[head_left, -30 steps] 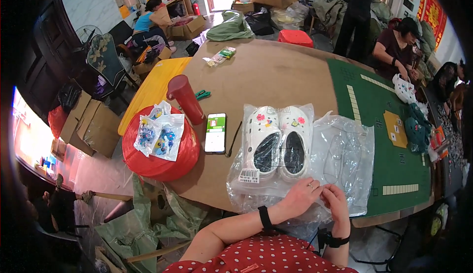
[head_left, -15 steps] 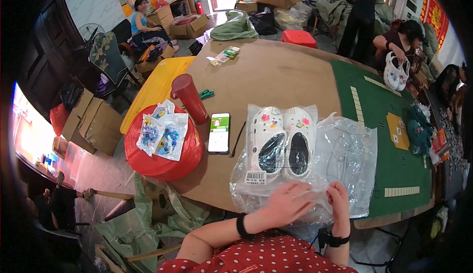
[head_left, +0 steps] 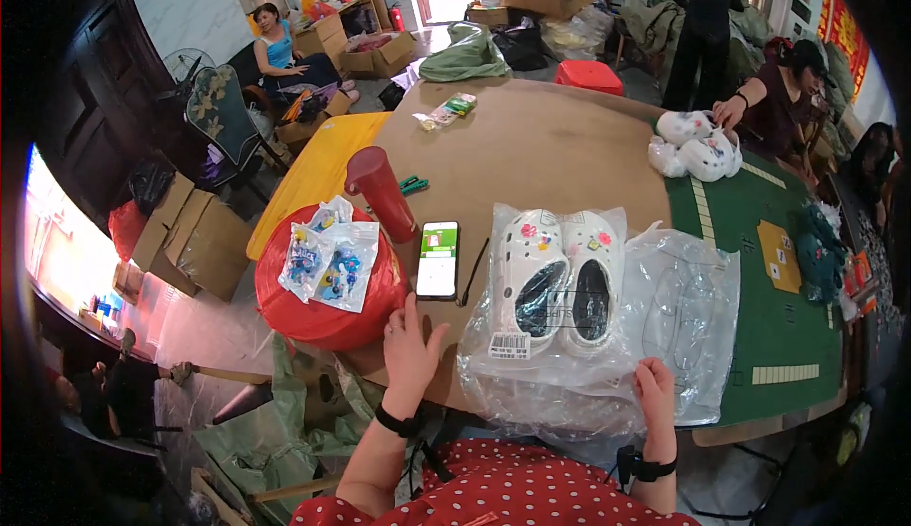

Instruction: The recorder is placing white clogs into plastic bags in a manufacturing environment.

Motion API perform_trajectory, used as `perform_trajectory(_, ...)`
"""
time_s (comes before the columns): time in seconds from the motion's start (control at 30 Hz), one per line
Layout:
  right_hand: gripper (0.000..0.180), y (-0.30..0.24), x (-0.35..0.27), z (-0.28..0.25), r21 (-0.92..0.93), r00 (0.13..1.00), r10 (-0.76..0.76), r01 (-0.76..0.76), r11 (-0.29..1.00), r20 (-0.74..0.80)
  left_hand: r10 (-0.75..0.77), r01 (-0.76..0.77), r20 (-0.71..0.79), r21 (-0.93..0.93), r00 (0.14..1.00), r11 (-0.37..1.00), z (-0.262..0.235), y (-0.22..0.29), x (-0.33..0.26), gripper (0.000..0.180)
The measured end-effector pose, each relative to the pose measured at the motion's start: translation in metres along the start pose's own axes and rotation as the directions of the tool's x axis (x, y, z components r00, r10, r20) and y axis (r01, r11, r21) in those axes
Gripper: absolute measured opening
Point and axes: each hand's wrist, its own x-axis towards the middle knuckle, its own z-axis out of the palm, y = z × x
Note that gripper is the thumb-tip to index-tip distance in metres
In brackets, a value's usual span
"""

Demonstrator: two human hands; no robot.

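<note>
A pair of white clogs (head_left: 581,241) with colourful charms lies inside a clear plastic bag (head_left: 531,388) on the brown table top. My right hand (head_left: 655,388) is closed on the bag's near edge, by the flat part on the right. My left hand (head_left: 412,348) is off the bag, with its fingers apart and nothing in it. Its fingertips are beside a roll of red plastic twine (head_left: 285,322), below a phone (head_left: 438,260) with a lit screen. Small clear packets of blue charms (head_left: 337,265) lie on top of the roll.
Behind the roll stand a red jug (head_left: 380,189) and green-handled scissors (head_left: 413,184). Across the table a co-worker's hand (head_left: 729,111) touches another bagged pair of white clogs (head_left: 707,156). A green mat (head_left: 788,336) with rows of tiles covers the right side.
My left hand has moved from the bag leftward to beside the red roll. My right hand stays at the bag's edge. The co-worker's white clogs have come down onto the table.
</note>
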Motion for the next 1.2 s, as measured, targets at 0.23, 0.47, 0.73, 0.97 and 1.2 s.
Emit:
perform_trajectory(0.23,0.008,0.009,0.000,-0.004,0.011,1.000,-0.017,0.017,1.000,-0.006,-0.096,0.087,0.147,0.068,0.984,0.994,0.018,-0.009,0.034,0.074)
perform_trajectory(0.47,0.008,0.007,-0.001,0.000,-0.028,0.999,-0.040,0.040,0.999,-0.014,-0.214,0.197,0.309,0.083,0.927,0.977,0.017,-0.014,0.049,0.068)
perform_trajectory(0.73,0.009,0.010,-0.001,-0.001,0.013,0.999,-0.041,0.041,0.999,-0.019,-0.215,0.186,0.316,0.119,0.924,0.975,0.022,-0.014,0.055,0.067)
perform_trajectory(0.97,0.007,0.019,0.000,-0.004,0.011,0.999,-0.051,0.051,0.999,-0.020,-0.230,0.202,0.312,0.118,0.922,0.972,0.019,-0.011,0.057,0.067)
perform_trajectory(1.2,0.007,0.015,-0.003,-0.002,0.021,0.999,-0.037,0.038,0.999,-0.033,-0.231,0.187,0.334,0.159,0.914,0.969,0.021,-0.014,0.058,0.070)
